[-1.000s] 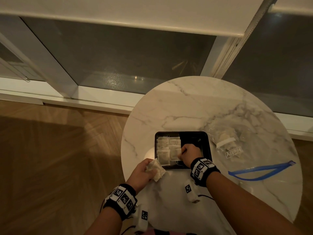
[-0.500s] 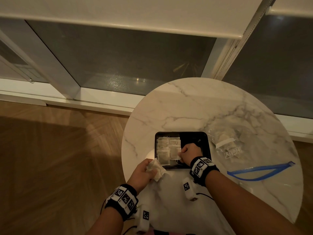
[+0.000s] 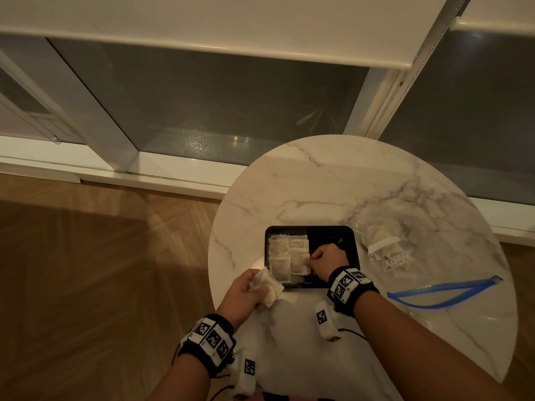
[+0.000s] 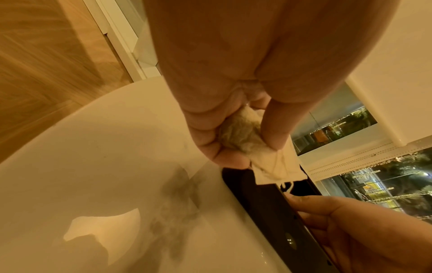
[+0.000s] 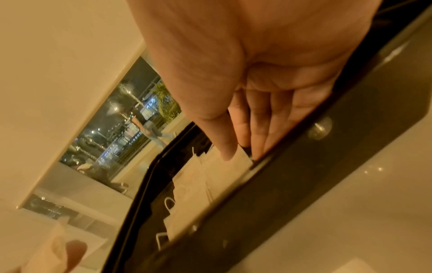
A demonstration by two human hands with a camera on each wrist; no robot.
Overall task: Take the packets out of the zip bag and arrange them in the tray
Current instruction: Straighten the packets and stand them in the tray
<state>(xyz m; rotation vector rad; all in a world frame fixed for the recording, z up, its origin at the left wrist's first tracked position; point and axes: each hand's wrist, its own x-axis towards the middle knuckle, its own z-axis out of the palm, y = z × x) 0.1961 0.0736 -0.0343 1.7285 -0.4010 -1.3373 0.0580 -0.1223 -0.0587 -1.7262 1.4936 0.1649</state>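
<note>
A black tray [image 3: 333,235] lies on the round marble table [image 3: 318,192]. Several pale packets [image 3: 285,251] lie flat in its left half. My right hand [image 3: 309,261] is inside the tray and pinches the corner of the front packet [image 5: 224,171] between thumb [image 5: 225,149] and fingers, close to the tray's near wall [image 5: 304,166]. My left hand [image 3: 257,288] hovers just off the tray's front-left corner and grips one crumpled packet [image 4: 275,166]. The clear zip bag [image 3: 388,250] with a blue zip strip [image 3: 445,290] lies to the right, more packets inside.
The table's left edge [image 3: 214,270] runs right beside my left hand, with wooden floor [image 3: 101,270] below. The tray's right half [image 3: 330,237] is bare black. Bare marble lies behind the tray. A window wall [image 3: 231,111] stands beyond the table.
</note>
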